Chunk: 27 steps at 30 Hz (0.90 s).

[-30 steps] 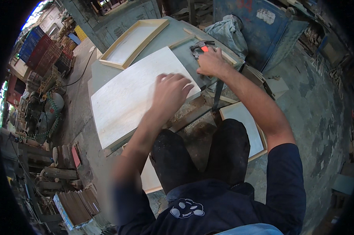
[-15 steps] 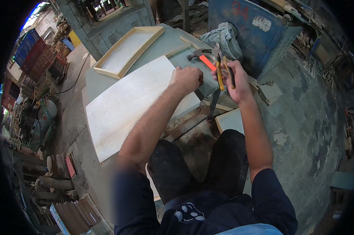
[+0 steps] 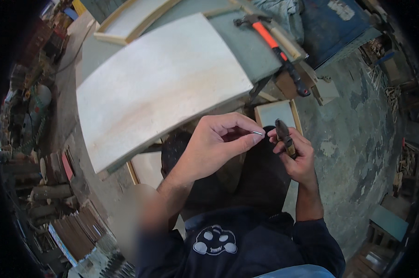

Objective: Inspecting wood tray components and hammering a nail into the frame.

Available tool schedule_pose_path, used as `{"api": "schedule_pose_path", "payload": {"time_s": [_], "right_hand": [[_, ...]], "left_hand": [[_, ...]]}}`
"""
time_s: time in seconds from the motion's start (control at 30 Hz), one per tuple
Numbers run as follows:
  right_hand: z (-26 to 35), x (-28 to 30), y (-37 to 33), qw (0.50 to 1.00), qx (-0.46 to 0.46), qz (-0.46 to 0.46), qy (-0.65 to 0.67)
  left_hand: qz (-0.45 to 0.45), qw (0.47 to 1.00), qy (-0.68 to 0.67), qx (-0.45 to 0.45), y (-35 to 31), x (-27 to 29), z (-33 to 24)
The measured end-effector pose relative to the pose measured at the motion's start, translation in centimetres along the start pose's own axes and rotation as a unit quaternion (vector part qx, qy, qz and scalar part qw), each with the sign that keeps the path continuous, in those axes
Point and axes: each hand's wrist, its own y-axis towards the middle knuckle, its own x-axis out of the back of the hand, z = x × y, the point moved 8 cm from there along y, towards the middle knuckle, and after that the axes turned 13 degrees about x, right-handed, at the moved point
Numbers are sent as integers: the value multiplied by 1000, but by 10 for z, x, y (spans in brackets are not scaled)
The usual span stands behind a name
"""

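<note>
- At the centre of the frame, above the lap, the left hand (image 3: 214,146) has its grip closed on a small metal pin (image 3: 258,133), pinched between thumb and forefinger. So little of it is held that a slight roll of the thumb could drop it.
- Just right of it, the right hand (image 3: 298,155) has its grip clamped around pliers (image 3: 285,134), the dark head pointing up the frame. Whether the tool's own jaws stand apart I cannot tell. The head is near the left fingertips, so a careless squeeze or swing could nip skin.
- Below both hands lie dark trousers (image 3: 260,180); against that cloth, a fallen pin would be hard to spot.
- Beneath, right of centre, a shallow wooden frame (image 3: 296,118) sits low by the knee, where dropped pliers could mark it.
- Across the upper left to centre, a white panel (image 3: 163,78) lies flat on the bench (image 3: 239,44), reaching its near edge. A forearm catching that side could push it askew.
- At the upper right of centre, a hammer (image 3: 274,48) rests with its handle end jutting past the bench edge; a bump from the right arm could tip it off.
- Farther up, at the upper left, a shallow wooden tray (image 3: 149,24) lies beyond the panel, and could be scraped if the panel slid that way.
</note>
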Motion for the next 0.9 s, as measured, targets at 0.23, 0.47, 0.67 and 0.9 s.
{"api": "schedule_pose_path", "payload": {"time_s": [0.23, 0.47, 0.67, 0.9], "right_hand": [[-6, -18, -10, 985, 10, 64, -157], [-2, -22, -14, 964, 46, 99, -241], [2, -25, -14, 958, 53, 112, -258], [5, -27, -13, 951, 52, 122, -279]], "left_hand": [[-70, 994, -86, -18, -10, 11, 39], [-91, 992, -79, -28, -22, 9, 46], [-122, 989, -76, -31, -28, 12, 47], [-133, 989, -63, -7, -30, 12, 46]]}}
